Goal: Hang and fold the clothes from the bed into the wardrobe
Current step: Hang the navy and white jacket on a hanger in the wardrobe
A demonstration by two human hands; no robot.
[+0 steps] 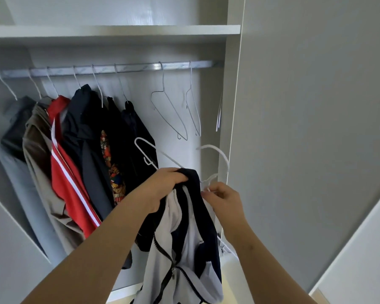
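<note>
A navy and white zip jacket point(184, 242) hangs from my hands in front of the open wardrobe. My left hand point(162, 187) grips its navy collar from the left. My right hand point(224, 200) pinches the neck of a white wire hanger point(219, 156) just right of the collar. The hanger's arm point(145, 150) sticks out to the upper left past the jacket; the rest of it is hidden in the fabric. The wardrobe rail point(110, 68) runs above.
Several garments point(75, 150) hang on the left half of the rail: grey, brown, red with white stripes, navy, a floral one. Two bare wire hangers point(173, 115) hang on the right part. A shelf point(119, 30) sits above the rail. The open wardrobe door point(316, 128) stands at right.
</note>
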